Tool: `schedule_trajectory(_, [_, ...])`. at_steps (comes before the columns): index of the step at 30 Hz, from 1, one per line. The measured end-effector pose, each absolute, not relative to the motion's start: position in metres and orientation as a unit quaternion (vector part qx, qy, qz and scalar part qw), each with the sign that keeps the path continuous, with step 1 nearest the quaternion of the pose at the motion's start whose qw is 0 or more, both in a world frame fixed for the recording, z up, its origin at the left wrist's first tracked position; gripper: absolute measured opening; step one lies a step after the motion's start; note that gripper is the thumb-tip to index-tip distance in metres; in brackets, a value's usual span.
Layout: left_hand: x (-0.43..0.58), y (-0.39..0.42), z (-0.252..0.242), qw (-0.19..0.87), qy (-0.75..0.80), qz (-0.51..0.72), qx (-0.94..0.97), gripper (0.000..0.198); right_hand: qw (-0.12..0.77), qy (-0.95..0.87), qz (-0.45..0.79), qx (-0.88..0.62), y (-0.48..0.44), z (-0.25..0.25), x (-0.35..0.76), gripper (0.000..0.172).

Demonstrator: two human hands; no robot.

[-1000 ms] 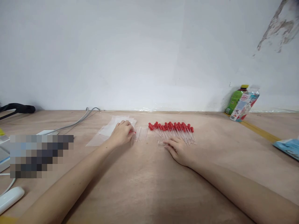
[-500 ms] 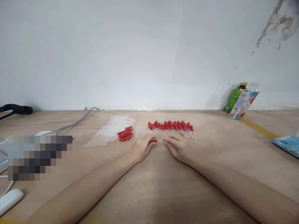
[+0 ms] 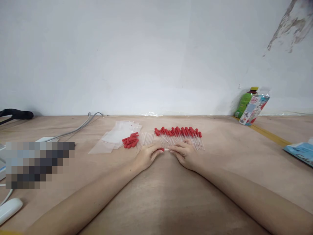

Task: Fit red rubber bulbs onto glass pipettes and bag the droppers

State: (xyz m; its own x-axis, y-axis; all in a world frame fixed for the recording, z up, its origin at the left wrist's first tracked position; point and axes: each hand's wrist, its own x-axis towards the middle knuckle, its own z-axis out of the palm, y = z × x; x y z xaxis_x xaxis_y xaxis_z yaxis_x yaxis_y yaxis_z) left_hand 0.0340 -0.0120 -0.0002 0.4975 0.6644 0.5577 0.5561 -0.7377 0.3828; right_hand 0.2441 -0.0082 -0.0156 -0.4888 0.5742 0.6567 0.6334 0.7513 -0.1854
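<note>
My left hand point(image 3: 147, 155) pinches a red rubber bulb point(image 3: 162, 149), of which only the tip shows past the fingers. My right hand point(image 3: 185, 153) grips a thin clear dropper tube point(image 3: 166, 149) and holds it level against the bulb's end. How deep the tube sits in the bulb is hidden by the fingers. Just beyond the hands lies a row of droppers with red bulbs point(image 3: 182, 131), their clear tubes pointing toward me. Several bare clear tubes point(image 3: 146, 138) lie left of that row. Beside them is a small pile of loose red bulbs point(image 3: 130, 140).
Clear plastic bags point(image 3: 117, 133) lie behind the loose bulbs. At the back right a green bottle point(image 3: 244, 104) and a printed carton point(image 3: 254, 110) lean by the wall. A blue packet point(image 3: 299, 153) sits far right. Grey cables point(image 3: 75, 129) and a white device point(image 3: 11, 210) are at left.
The right hand has moved slightly left, so the gap between my hands is smaller. Less of the red bulb and the tube shows between the fingers.
</note>
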Motion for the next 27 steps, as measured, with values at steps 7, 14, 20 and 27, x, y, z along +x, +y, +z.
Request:
schedule_trajectory(7, [0.033, -0.014, 0.000, 0.080, 0.328, 0.346, 0.875, 0.017, 0.335, -0.884, -0.040, -0.325, -0.003, -0.014, 0.247, 0.026])
schedule_trajectory(14, [0.033, -0.012, 0.000, 0.078, 0.321, 0.344, 0.879, 0.017, 0.341, -0.880, -0.114, -0.311, -0.004, -0.014, 0.245, 0.023])
schedule_trajectory(20, [0.035, -0.012, -0.002, 0.049, 0.314, 0.349, 0.881, 0.018, 0.347, -0.877, -0.154, -0.294, -0.010, -0.009, 0.241, 0.020])
schedule_trajectory(27, [0.032, -0.009, 0.000, 0.007, 0.282, 0.384, 0.879, 0.018, 0.348, -0.884, -0.139, -0.279, -0.004, -0.013, 0.253, 0.022])
